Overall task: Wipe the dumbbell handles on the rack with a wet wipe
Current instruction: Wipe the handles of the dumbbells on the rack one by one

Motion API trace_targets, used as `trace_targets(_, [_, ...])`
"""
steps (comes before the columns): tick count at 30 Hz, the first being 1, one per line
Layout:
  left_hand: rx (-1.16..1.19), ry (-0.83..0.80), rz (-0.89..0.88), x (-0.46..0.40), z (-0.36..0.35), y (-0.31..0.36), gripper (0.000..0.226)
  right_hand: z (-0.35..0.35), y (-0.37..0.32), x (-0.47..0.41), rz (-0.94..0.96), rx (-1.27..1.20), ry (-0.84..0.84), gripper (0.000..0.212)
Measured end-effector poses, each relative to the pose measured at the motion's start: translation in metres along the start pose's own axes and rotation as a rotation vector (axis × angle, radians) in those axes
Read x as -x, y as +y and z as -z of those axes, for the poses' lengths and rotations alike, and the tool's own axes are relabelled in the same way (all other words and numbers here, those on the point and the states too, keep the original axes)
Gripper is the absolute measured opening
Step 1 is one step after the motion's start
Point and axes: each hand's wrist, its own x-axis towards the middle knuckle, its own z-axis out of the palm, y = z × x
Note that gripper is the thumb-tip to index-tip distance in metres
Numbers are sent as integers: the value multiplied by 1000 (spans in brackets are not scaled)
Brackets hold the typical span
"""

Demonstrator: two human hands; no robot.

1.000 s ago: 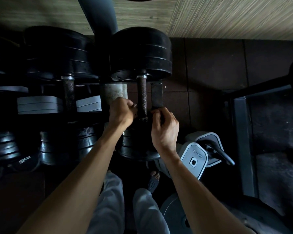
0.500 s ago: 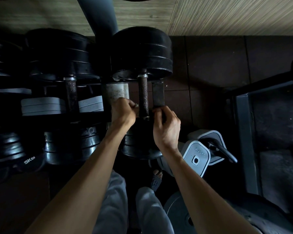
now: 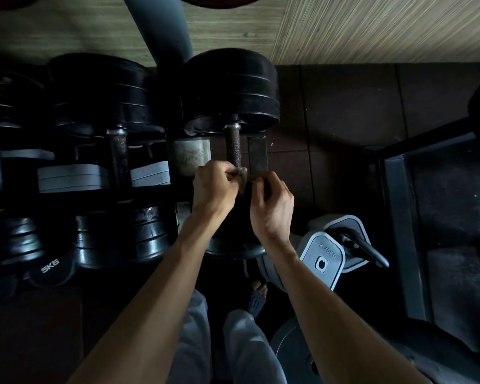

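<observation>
A heavy black dumbbell lies on the rack, its knurled metal handle (image 3: 232, 146) running toward me from the far plates (image 3: 230, 90). At the handle's near end, my left hand (image 3: 214, 189) pinches a small crumpled grey wet wipe (image 3: 242, 172) with curled fingers. My right hand (image 3: 272, 206) sits just to the right, its fingertips curled in and pinching the wipe's other side. The lower part of the handle and the near plates are hidden behind both hands. A second dumbbell handle (image 3: 119, 159) lies to the left.
A flat dark metal strip (image 3: 257, 153) stands beside the handle, above my right hand. A grey post (image 3: 161, 31) rises behind the rack. A grey 2.25 kg dumbbell (image 3: 323, 261) and loose plates lie on the floor at right; 5 kg plates (image 3: 50, 270) at lower left.
Both hands have closed in on each other at the near end of the handle, fingertips now almost meeting around the wipe. The dumbbell has not moved.
</observation>
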Motion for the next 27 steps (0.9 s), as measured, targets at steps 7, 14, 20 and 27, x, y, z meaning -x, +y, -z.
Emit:
trace_targets(7, [45, 71, -87, 50, 35, 17, 16, 34, -17, -3, -179, -270, -345, 28])
trace_targets(14, [76, -50, -86, 121, 50, 55, 18, 111, -55, 49, -253, -499, -361, 16])
trace_targets(20, [-85, -175, -282, 199, 43, 66, 19, 167, -59, 126, -461, -182, -108, 22])
trace_targets(27, [-326, -422, -577, 252, 32, 74, 19, 212, -67, 218, -673, -152, 163, 15])
